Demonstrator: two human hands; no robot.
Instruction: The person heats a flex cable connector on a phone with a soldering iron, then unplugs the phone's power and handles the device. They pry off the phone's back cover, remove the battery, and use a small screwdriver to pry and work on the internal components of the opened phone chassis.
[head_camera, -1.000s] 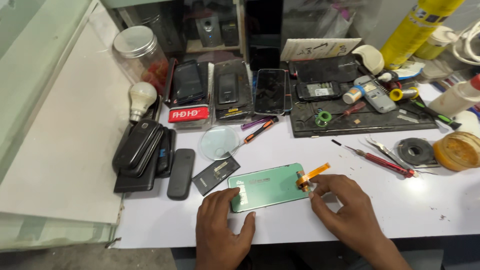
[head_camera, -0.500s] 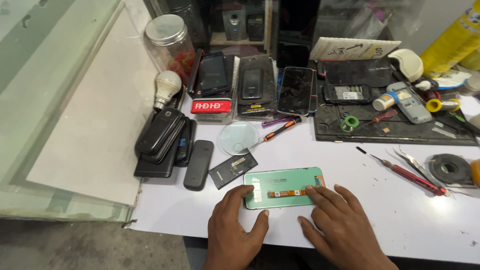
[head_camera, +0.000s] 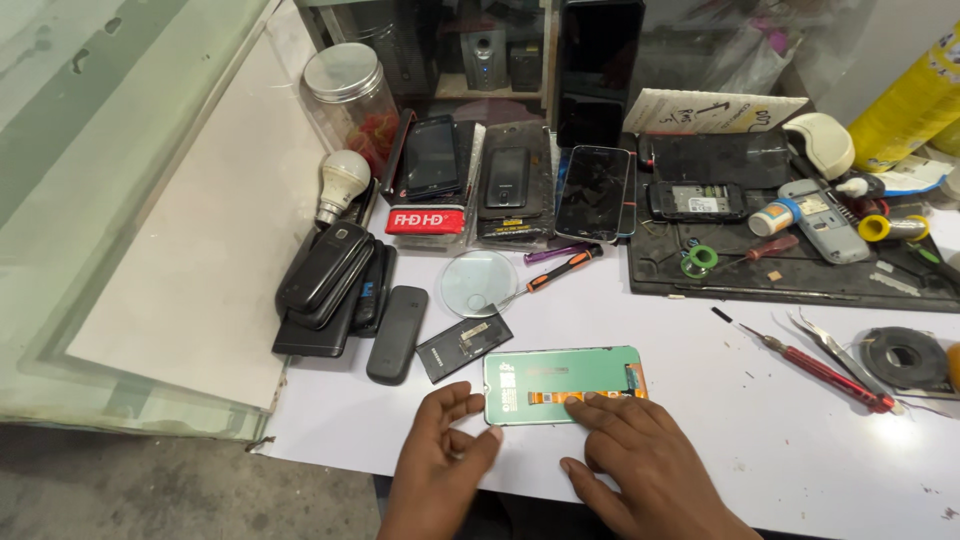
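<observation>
- The green phone screen panel (head_camera: 562, 384) lies flat, back side up, near the front edge of the white worktop (head_camera: 700, 440), with an orange flex ribbon (head_camera: 570, 397) running along its lower half.
- The left hand (head_camera: 445, 465) rests at the panel's left end, its fingers loosely curled and a fingertip touching the panel's lower corner; it grips nothing.
- The right hand (head_camera: 645, 465) lies palm down with fingers spread, the fingertips pressing on the ribbon and the panel's lower edge.
- Just behind the panel's left end lie a black battery (head_camera: 464, 346) and a round glass lens (head_camera: 479, 283); a small black keypad phone (head_camera: 397, 333) sits beside the battery.
- Toward the right edge, a red-handled screwdriver (head_camera: 815, 370) and tweezers (head_camera: 830, 345) lie well apart from the hands.
- A black mat (head_camera: 800, 285) with phone parts sits toward the back.
</observation>
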